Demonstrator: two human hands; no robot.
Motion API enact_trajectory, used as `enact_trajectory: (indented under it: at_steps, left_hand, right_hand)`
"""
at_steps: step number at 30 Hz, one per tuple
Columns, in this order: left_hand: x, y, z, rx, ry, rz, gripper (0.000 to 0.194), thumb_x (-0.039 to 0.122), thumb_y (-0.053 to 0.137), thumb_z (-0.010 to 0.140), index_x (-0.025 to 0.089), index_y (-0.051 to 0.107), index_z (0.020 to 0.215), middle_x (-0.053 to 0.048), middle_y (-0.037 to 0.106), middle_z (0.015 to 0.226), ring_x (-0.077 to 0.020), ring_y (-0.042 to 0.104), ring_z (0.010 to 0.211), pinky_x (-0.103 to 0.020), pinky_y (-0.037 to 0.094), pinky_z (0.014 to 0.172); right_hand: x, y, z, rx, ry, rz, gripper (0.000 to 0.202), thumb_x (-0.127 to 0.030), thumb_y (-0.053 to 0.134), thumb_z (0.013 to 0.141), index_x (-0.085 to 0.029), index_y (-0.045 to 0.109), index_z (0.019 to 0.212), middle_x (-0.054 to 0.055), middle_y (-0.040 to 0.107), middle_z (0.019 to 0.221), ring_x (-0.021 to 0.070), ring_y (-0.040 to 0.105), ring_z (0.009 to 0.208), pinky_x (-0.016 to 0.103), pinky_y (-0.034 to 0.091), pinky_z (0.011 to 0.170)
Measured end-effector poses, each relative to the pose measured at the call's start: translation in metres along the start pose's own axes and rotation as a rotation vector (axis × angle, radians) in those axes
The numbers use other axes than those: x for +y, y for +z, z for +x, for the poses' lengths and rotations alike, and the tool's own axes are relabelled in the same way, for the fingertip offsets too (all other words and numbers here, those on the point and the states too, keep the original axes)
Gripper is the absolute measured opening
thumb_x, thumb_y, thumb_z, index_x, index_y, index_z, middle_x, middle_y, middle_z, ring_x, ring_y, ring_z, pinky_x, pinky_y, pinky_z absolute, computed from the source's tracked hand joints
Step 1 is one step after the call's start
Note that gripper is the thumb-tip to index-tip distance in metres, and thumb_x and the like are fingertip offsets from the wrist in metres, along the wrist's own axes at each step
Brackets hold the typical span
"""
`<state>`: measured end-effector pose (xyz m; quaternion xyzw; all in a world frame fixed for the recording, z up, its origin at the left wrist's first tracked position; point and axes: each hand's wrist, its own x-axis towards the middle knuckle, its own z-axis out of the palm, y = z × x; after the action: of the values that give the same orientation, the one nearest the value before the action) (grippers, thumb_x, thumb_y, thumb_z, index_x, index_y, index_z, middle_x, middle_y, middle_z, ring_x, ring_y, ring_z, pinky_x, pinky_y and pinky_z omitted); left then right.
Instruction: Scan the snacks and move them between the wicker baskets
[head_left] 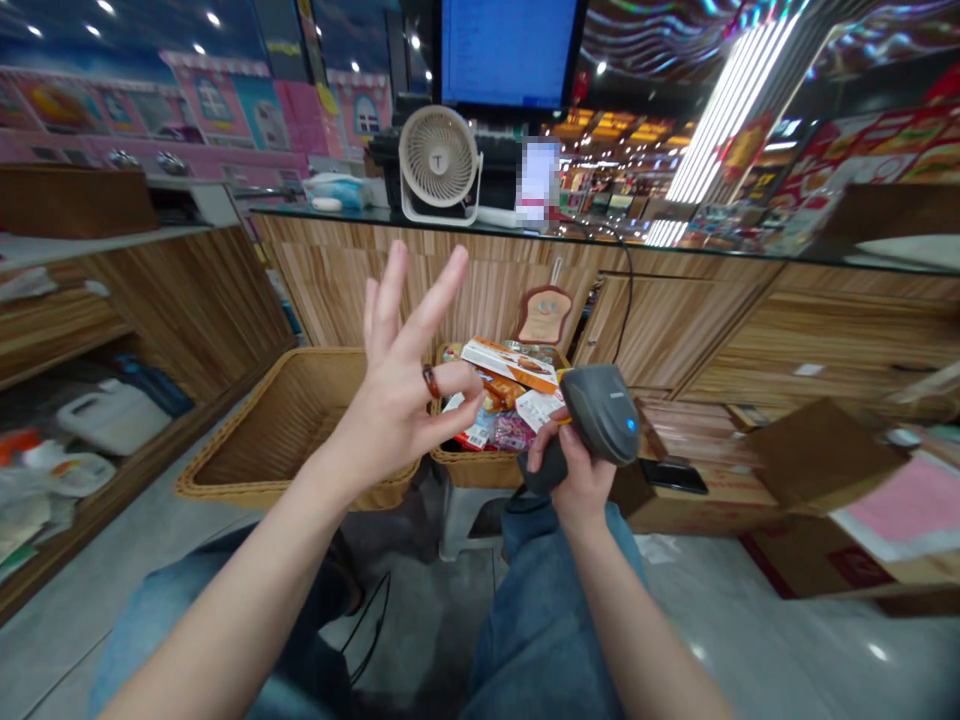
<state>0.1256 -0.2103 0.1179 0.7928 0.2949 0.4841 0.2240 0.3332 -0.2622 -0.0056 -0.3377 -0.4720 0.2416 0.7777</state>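
Observation:
My left hand [405, 375] is raised in front of the counter with nothing in it. Three of its fingers are spread upward, while the thumb and index finger meet in a ring shape; a reddish-brown ring sits on the index finger. In my right hand [581, 475] is a dark grey barcode scanner [604, 415] with a lit blue light, its handle wrapped by my fingers. Behind the hands, a wicker basket [457, 468] holds packaged snacks, among them an orange and white box [510, 362]. To the left lies a larger wicker basket [247, 440], partly hidden by my left arm.
A grey stool [457, 520] supports the snack basket. On the counter are a white fan [439, 160], a monitor [510, 50] and a blurred-out phone-like screen [538, 180]. Cardboard boxes [810, 470] and a dark phone [673, 476] lie right. Cables [367, 635] trail across the floor.

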Motion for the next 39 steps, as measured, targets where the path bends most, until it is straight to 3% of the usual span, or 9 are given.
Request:
enact_trajectory:
  at_steps: [4,7,10,14,17,23,28,32,39]
  left_hand:
    - [-0.016,0.011,-0.006,-0.020,0.073,0.000,0.027,0.043,0.088,0.079,0.027,0.071,0.091,-0.002,0.046,0.166,-0.0478,0.000,0.166,-0.077,0.024,0.125]
    - [-0.034,0.013,-0.011,-0.015,0.093,0.018,0.025,0.041,0.090,0.079,0.026,0.069,0.080,-0.001,0.051,0.163,-0.0429,0.008,0.165,-0.069,0.017,0.131]
    - [-0.055,0.013,-0.007,-0.040,0.065,0.049,0.023,0.043,0.089,0.080,0.030,0.075,0.093,-0.002,0.053,0.161,-0.0380,0.022,0.162,-0.063,0.012,0.134]
    - [-0.093,0.017,0.013,-0.151,0.014,0.089,0.056,0.041,0.087,0.081,0.029,0.067,0.133,-0.011,0.050,0.164,-0.0364,0.035,0.157,-0.060,0.017,0.133]
    - [-0.121,0.027,0.032,-0.206,0.044,0.247,0.074,0.033,0.085,0.081,0.024,0.057,0.149,-0.018,0.045,0.168,-0.0399,0.034,0.158,-0.063,0.021,0.131]
    - [-0.136,0.070,0.056,-0.271,0.329,0.660,0.062,0.011,0.067,0.092,0.028,0.060,0.150,-0.011,0.054,0.163,-0.0375,0.039,0.156,-0.070,0.014,0.129]
    - [-0.142,0.095,0.065,-0.242,0.444,0.695,0.041,0.012,0.057,0.100,0.029,0.075,0.133,-0.009,0.076,0.136,-0.0337,0.060,0.133,-0.066,0.029,0.119]
    - [-0.151,0.078,0.061,-0.175,0.416,0.631,0.033,0.022,0.058,0.105,0.033,0.077,0.130,-0.007,0.080,0.127,-0.0305,0.066,0.121,-0.061,0.033,0.113]
    - [-0.162,0.002,0.029,0.079,0.297,0.601,0.030,0.036,0.061,0.105,0.041,0.073,0.133,-0.003,0.078,0.134,-0.0298,0.070,0.121,-0.058,0.029,0.115]
  right_hand:
    - [0.000,-0.015,-0.005,0.083,0.000,0.047,0.023,-0.043,0.070,0.097,-0.022,0.064,0.101,-0.006,0.066,0.064,0.0116,0.058,0.041,0.022,0.046,0.044]
    - [0.000,-0.019,-0.005,0.096,0.025,0.100,0.020,-0.040,0.070,0.098,-0.022,0.064,0.102,-0.005,0.067,0.068,0.0113,0.060,0.043,0.021,0.047,0.045]
    - [0.003,-0.020,-0.006,0.044,0.036,0.093,0.018,-0.039,0.069,0.100,-0.022,0.065,0.104,-0.005,0.068,0.067,0.0111,0.060,0.043,0.021,0.047,0.045]
    - [0.005,-0.017,-0.009,-0.052,0.090,0.043,0.021,-0.041,0.070,0.101,-0.021,0.065,0.106,-0.003,0.069,0.070,0.0125,0.062,0.044,0.025,0.052,0.048]
    - [0.005,-0.015,-0.011,-0.091,0.115,0.024,0.023,-0.043,0.071,0.101,-0.021,0.065,0.107,-0.003,0.070,0.072,0.0138,0.063,0.044,0.028,0.056,0.049]
    - [0.003,-0.011,-0.010,-0.055,0.094,0.090,0.020,-0.039,0.074,0.100,-0.021,0.069,0.106,-0.003,0.070,0.071,0.0109,0.062,0.045,0.023,0.053,0.048]
    - [0.001,-0.008,-0.009,-0.020,0.085,0.102,0.022,-0.041,0.077,0.098,-0.020,0.071,0.101,-0.003,0.069,0.068,0.0101,0.061,0.043,0.021,0.052,0.046]
    - [0.000,-0.013,-0.010,-0.026,0.082,0.082,0.020,-0.040,0.076,0.098,-0.020,0.072,0.102,-0.003,0.070,0.068,0.0110,0.062,0.043,0.022,0.052,0.046]
    - [0.003,-0.020,-0.011,-0.139,0.194,0.094,0.022,-0.041,0.076,0.099,-0.019,0.072,0.104,-0.002,0.071,0.070,0.0110,0.062,0.043,0.023,0.051,0.047]
